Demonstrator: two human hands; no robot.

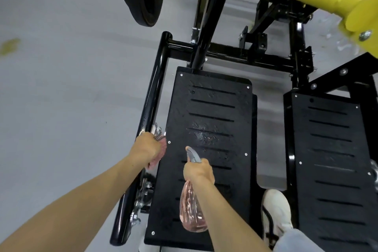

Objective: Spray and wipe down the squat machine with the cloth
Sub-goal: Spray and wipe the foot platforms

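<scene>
Over footplate (214,104) | right hand (199,172), fingers round spray bottle (191,213) | left hand (146,145), fingers clutching cloth (157,157) | shoe (276,208) nearby

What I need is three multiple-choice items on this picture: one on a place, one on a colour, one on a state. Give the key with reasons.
1. Where is the cloth?
A. on the right footplate
B. at the side rail, in the left hand
C. on the floor

2. What colour is the body of the spray bottle?
A. blue
B. pink
C. green

3. How is the surface of the left footplate?
A. wet with droplets
B. covered by a mat
C. folded up

Key:
1 B, the left hand grips it beside the rail.
2 B, it shows clear pink below the right hand.
3 A, droplets glisten mid-plate.
</scene>
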